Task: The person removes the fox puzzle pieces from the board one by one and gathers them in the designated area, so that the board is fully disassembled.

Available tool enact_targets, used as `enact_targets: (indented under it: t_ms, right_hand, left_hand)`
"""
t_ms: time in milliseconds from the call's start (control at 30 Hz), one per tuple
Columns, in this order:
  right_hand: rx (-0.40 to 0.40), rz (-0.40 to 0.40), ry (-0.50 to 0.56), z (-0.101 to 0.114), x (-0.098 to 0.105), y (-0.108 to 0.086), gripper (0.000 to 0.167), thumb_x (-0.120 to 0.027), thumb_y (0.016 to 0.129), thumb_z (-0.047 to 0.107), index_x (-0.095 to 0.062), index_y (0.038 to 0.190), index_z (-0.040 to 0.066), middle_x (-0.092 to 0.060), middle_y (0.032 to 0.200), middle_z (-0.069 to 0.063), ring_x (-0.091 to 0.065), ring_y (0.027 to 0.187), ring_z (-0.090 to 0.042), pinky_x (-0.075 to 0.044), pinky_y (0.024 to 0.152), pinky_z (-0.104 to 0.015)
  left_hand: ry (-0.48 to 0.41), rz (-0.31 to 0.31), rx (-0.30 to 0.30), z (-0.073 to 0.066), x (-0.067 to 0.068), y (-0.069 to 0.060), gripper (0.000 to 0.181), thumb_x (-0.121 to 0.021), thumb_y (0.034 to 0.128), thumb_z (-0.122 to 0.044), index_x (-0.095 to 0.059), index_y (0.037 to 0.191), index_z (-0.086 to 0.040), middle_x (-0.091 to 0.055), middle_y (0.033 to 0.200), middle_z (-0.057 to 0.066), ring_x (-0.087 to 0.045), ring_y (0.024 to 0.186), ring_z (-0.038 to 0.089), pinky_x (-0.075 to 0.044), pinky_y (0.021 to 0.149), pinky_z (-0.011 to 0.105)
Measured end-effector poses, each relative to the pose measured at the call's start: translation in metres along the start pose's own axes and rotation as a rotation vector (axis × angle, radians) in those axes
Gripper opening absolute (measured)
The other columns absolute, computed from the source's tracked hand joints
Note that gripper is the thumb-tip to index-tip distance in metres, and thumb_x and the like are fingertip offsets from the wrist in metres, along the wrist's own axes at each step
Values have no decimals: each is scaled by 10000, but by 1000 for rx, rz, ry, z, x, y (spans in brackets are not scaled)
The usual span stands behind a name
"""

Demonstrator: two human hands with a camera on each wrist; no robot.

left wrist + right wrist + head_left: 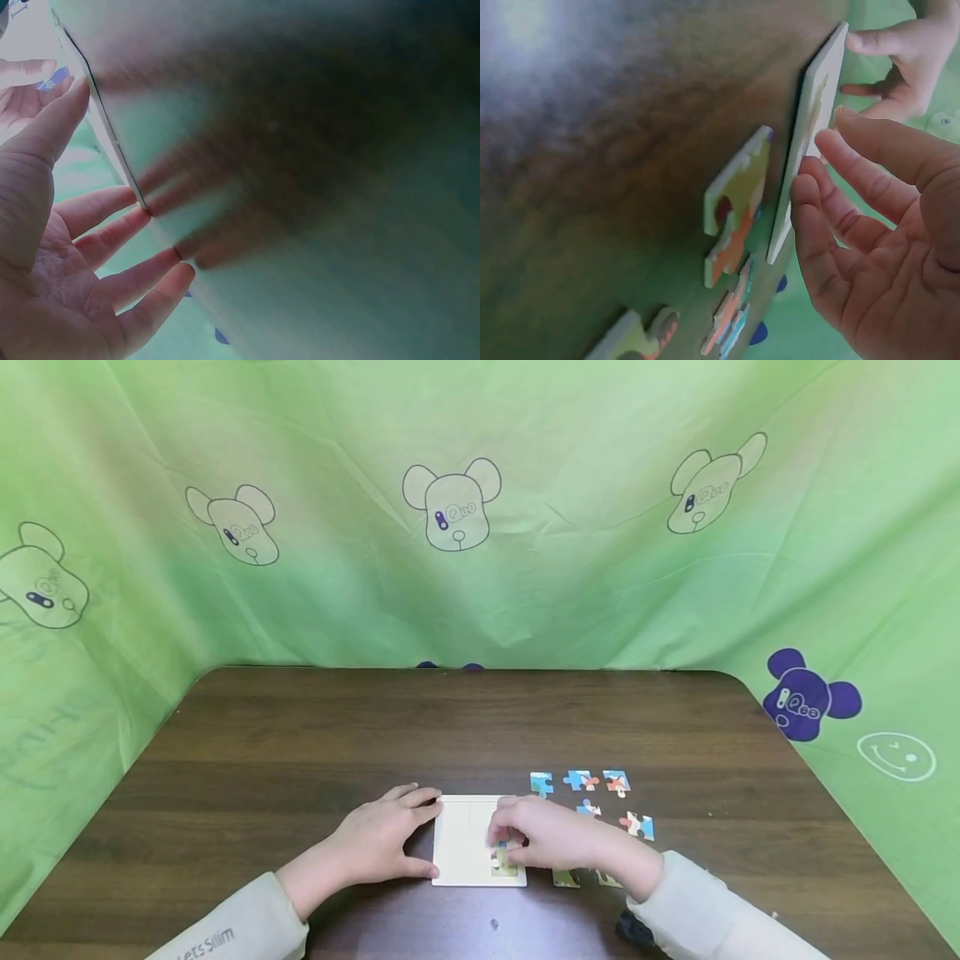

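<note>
A pale, shallow puzzle board (456, 852) lies on the table in front of the person. The left hand (382, 837) rests against its left edge, thumb near the front corner and extended fingers towards the back corner. In the left wrist view, those fingertips touch the board's rim (112, 142). One jigsaw piece (504, 863) with green and yellow printing lies in the board's front right corner. Over it hovers the right hand (547, 832), thumb and bent fingers close to the piece. The right wrist view shows a gap between thumb and fingertips, with nothing visibly pinched there.
Several loose jigsaw pieces lie right of the board, among them a blue one (541, 782), a red-and-blue one (617, 780) and another (637, 826). The right forearm partly covers others. A dark object (633, 930) is by the right sleeve. Green cloth (457, 610) surrounds the brown table (360, 727).
</note>
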State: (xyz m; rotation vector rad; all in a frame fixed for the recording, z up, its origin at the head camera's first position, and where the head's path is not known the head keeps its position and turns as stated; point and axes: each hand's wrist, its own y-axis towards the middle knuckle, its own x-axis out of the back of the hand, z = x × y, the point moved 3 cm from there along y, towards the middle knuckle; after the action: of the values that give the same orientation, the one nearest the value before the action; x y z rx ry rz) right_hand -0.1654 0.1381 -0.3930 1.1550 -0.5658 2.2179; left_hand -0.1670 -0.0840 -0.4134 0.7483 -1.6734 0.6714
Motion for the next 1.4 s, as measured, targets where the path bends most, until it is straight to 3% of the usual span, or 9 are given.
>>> enact_targets:
  t_ms: [500,833,1133,1400]
  right_hand:
    - [-14,-11,-86,8,-2,-2,203,-764,784,57,-656,914,168,-489,899,85,-446,847,-39,-427,763,-213]
    - [-30,2,-41,6,-2,-2,209,-764,798,61,-640,921,177,-497,910,79,-440,837,-37,-413,746,-208]
    - [-33,35,124,2,-6,-2,224,-672,829,-32,-598,911,163,-494,726,107,-425,619,42,-409,608,-157]
    - [-5,36,148,1,-4,-2,259,-643,827,-80,-611,926,156,-443,690,106,-403,612,30,-398,606,-162]
  left_hand:
    - [-29,-6,8,0,5,-1,766,-804,759,-512,-587,1385,-128,-522,1481,33,-472,1379,345,-532,941,506]
    - [-25,-4,6,0,3,0,767,-801,761,-516,-586,1387,-127,-526,1478,36,-474,1378,349,-531,946,505]
    - [-17,-8,0,0,1,-1,768,-791,762,-530,-588,1385,-130,-531,1475,34,-483,1370,348,-531,952,491]
    - [-17,-7,6,0,1,-1,775,-788,763,-541,-584,1390,-135,-527,1479,32,-479,1375,345,-538,933,504]
